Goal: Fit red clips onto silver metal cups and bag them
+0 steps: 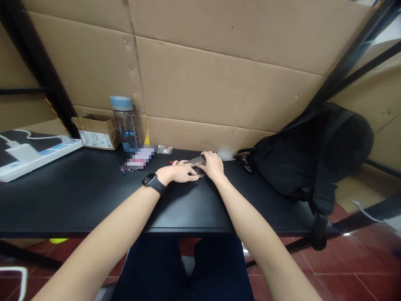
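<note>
Two bare forearms (184, 213) reach across the black table (103, 188), a dark watch (149, 179) on the left wrist, all nearer than the blue-lidded bottle (127, 125). Right of that bottle, the left hand (181, 172) and right hand (214, 165) meet at a small clear plastic bag (196, 160) with red bits; fingers of both touch it, though whether they pinch it is impossible to make out. A black backpack (291, 154) sits well right of the bottle, a white power strip (59, 153) left of it. An open carton (97, 133) stands just beside the bottle; behind rises a cardboard wall (203, 79).
</note>
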A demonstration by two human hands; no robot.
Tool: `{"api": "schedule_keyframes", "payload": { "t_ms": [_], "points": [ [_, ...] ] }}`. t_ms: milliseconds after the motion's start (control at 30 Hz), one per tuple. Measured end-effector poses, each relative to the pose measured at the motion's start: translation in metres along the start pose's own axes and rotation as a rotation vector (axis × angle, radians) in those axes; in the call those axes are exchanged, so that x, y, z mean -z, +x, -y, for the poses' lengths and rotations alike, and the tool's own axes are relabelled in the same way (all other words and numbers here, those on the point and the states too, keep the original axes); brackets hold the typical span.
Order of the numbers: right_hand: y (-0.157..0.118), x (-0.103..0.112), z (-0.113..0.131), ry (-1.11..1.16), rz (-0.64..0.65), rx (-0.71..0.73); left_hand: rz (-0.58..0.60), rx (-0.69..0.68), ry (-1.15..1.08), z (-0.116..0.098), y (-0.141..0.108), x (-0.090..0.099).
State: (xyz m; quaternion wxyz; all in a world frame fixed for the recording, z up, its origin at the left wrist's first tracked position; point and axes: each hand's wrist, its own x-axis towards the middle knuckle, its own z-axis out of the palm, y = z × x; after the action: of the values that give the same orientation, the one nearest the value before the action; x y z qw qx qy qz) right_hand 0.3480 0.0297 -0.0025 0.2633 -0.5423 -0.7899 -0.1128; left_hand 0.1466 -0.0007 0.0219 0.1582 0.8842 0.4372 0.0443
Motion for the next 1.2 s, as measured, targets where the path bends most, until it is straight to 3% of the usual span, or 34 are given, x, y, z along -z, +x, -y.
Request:
{"api": "schedule_keyframes", "payload": {
  "t_ms": [167,267,333,400,500,700,967,1200],
  "points": [
    [0.003,-0.007,-0.001,0.002,0.0,-0.051,0.031,0.028,0.025,-0.002,-0.002,0.003],
    [0.004,-0.002,-0.008,0.19,0.091,0.089,0.01,0.005,0.044,0.004,-0.003,0.012],
    [0.004,0.007,-0.014,0.378,0.123,0.174,-0.095,-0.047,0.055,0.013,-0.004,0.019],
    [0.003,0.016,-0.022,0.502,0.104,0.158,-0.264,-0.087,0.054,0.023,-0.003,0.024],
    [-0.002,0.027,-0.032,0.501,0.082,0.113,-0.41,-0.062,0.09,0.034,-0.001,0.022],
    [-0.007,0.021,-0.031,0.448,0.181,0.186,-0.296,-0.106,0.158,0.034,0.005,0.0],
    [-0.006,0.004,-0.028,0.379,0.224,0.203,-0.287,-0.087,0.204,0.024,0.012,-0.01],
    [-0.007,0.003,-0.03,0.338,0.226,0.137,-0.332,-0.019,0.181,0.021,0.016,-0.014]
  ]
}}
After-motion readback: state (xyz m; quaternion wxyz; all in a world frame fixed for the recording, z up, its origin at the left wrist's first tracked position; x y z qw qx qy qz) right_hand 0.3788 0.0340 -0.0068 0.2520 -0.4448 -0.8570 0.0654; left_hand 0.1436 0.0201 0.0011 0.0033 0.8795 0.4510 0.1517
